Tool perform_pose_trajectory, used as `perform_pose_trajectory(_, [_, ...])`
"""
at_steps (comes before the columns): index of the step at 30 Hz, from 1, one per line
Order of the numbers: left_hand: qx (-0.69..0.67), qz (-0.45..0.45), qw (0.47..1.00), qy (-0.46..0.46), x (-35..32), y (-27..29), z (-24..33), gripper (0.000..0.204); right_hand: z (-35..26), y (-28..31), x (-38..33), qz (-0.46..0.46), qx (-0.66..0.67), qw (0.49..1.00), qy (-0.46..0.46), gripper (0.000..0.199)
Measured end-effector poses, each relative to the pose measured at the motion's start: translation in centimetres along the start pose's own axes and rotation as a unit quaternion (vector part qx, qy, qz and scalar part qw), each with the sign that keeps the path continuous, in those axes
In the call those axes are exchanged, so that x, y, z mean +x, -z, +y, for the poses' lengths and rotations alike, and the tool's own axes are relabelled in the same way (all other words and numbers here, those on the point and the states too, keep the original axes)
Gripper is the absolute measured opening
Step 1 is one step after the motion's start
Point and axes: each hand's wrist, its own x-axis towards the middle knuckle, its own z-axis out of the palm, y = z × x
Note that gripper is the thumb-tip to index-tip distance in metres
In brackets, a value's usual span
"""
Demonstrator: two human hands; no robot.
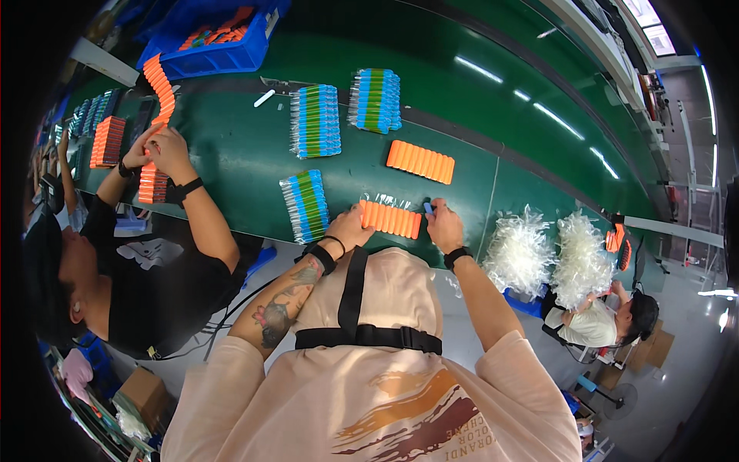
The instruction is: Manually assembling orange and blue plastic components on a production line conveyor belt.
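A row of orange cylinders [391, 220], which look like battery cells joined side by side, lies at the table's near edge, with thin silvery strips standing up along its far side. At the row's left end my left hand [348, 229] is closed, fingers gripping the end cylinder. My right hand [445, 225], just right of the row, pinches a small blue piece [429, 208], its kind too small to make out. Beyond my hands lies a second orange row [420, 162]. Close to my left hand is a blue stack with a green band [305, 205].
Two more blue-and-green stacks [315, 121] [375, 100] lie farther back on the green table. Two heaps of clear plastic strips [519, 250] are at the right. A blue bin [223, 58] with orange pieces stands far left. A co-worker's hands [158, 148] handle an orange strip at left; another person sits at right.
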Motion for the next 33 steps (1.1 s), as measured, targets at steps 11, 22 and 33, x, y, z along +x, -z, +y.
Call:
perform_pose_trajectory(11, [-0.12,0.066,0.99,0.037,-0.5,-0.4,-0.1,0.065,-3.0,2.0,1.9,-0.123,-0.118,0.982,0.081,0.024])
perform_pose_trajectory(22, [-0.186,0.063,0.974,0.109,1.7,-2.2,-1.9,0.033,-12.4,-5.5,5.9,-0.144,-0.165,0.922,0.32,0.023])
perform_pose_trajectory(33, [-0.179,0.148,0.967,0.102,1.8,-4.0,-2.4,0.024,-2.0,-0.5,4.4,-0.143,-0.216,0.916,0.308,0.023])
